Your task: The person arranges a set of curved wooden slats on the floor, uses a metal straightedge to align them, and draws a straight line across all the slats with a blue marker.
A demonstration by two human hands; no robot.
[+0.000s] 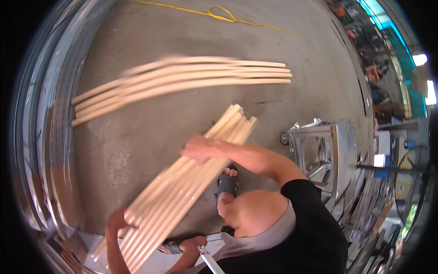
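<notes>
In head view, holding pole bundle (pixel 172 192) aslant over floor (pixel 150 132), clamped by left hand (pixel 119 219) at lower left edge and right hand (pixel 199 149) across upper half; looks stiff, smooth, moderately heavy, apt to fan out, so best gripped wide apart.

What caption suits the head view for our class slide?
Left grip and right grip hold bundled long, round, wood-toned rods above grey concrete floor.
</notes>
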